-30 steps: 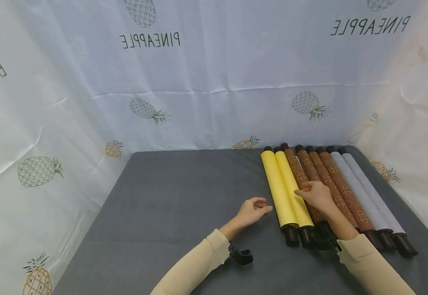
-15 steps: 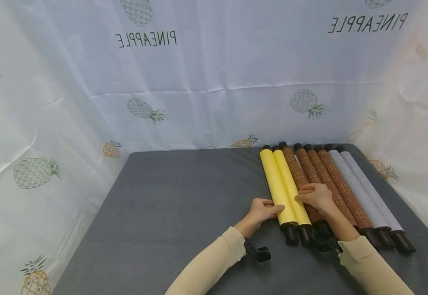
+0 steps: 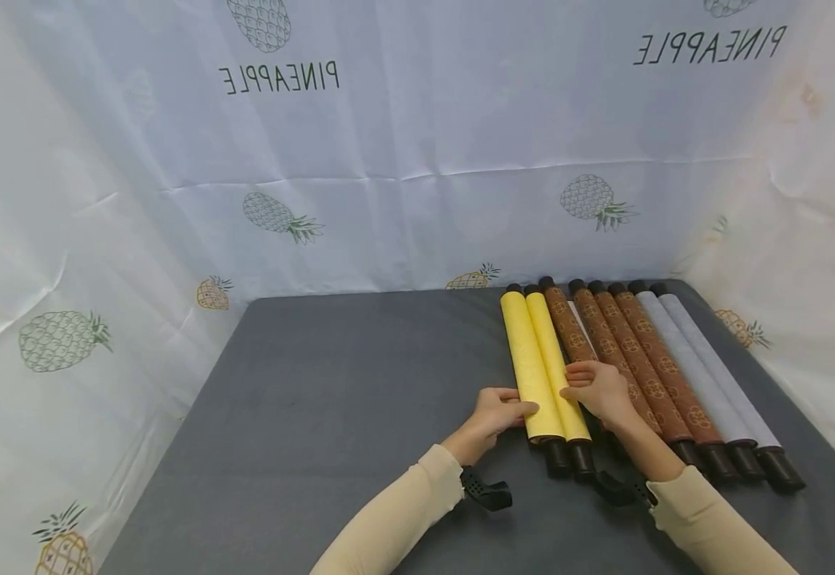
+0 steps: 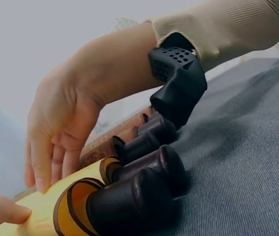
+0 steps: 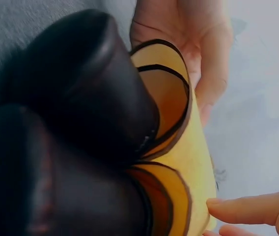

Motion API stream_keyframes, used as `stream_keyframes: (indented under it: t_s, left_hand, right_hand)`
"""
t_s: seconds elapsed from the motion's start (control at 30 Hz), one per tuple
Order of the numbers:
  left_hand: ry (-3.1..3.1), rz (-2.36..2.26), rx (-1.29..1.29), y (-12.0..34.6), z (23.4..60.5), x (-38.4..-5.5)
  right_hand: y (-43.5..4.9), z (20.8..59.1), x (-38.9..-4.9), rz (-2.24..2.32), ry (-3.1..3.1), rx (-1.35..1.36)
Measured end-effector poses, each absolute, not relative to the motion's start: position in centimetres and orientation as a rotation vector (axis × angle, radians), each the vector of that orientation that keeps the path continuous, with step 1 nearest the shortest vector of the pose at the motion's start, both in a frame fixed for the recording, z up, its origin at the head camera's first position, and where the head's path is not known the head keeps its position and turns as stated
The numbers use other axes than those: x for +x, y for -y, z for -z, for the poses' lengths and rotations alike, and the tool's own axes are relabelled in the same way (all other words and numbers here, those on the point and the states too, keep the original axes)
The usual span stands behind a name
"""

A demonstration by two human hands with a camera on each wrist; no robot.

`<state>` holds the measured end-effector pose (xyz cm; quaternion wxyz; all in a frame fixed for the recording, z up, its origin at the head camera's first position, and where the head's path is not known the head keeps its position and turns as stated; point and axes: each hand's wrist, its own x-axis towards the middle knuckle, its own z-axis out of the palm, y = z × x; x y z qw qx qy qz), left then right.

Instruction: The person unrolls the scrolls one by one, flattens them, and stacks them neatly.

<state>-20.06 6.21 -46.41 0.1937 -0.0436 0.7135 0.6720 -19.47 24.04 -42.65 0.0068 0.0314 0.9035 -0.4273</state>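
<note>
Two rolled yellow scrolls with dark knobbed ends lie side by side on the table in the head view. My left hand (image 3: 496,415) grips the left yellow scroll (image 3: 525,351), thumb on top and fingers along its outer side. From the other side my right hand (image 3: 600,391) holds the right yellow scroll (image 3: 548,343) between thumb and fingers. The left wrist view shows the right hand (image 4: 61,118) reaching down over the yellow roll. In the right wrist view the dark knob (image 5: 90,83) stands close, with the left hand (image 5: 183,44) behind the roll; fingertips underneath are hidden.
Several brown patterned scrolls (image 3: 665,363) lie right of the yellow pair, partly behind the right forearm. Beyond them are two grey scrolls (image 3: 719,367) near the table's right edge. White pineapple-print cloth (image 3: 403,120) surrounds the dark grey table (image 3: 331,383).
My left hand has moved right from beside the yellow scrolls and taken hold of the left one. The yellow scrolls' near ends have shifted slightly left, away from the brown ones.
</note>
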Motion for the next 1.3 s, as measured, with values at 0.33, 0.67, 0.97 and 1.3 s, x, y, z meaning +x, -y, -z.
stream_keyframes:
  t_s: [0.33, 0.67, 0.97, 1.3]
  left_hand:
    - [-1.996, -1.886, -0.064, -3.4, 46.7, -20.1]
    - [-2.037, -1.875, -0.045, -0.1, 46.8, -19.8]
    - [-2.109, -1.874, -0.026, 2.6, 46.8, -19.2]
    - [-2.169, -1.832, 0.004, 5.9, 46.6, -19.1]
  right_hand:
    - [-21.5, 43.3, -19.4, 1.464, -2.773, 0.155]
    - [-18.4, 44.2, -19.4, 1.563, -2.754, 0.192]
    - [-15.6, 44.6, -19.5, 1.648, -2.728, 0.222]
    - [-12.5, 45.0, -20.0, 1.739, -2.677, 0.222]
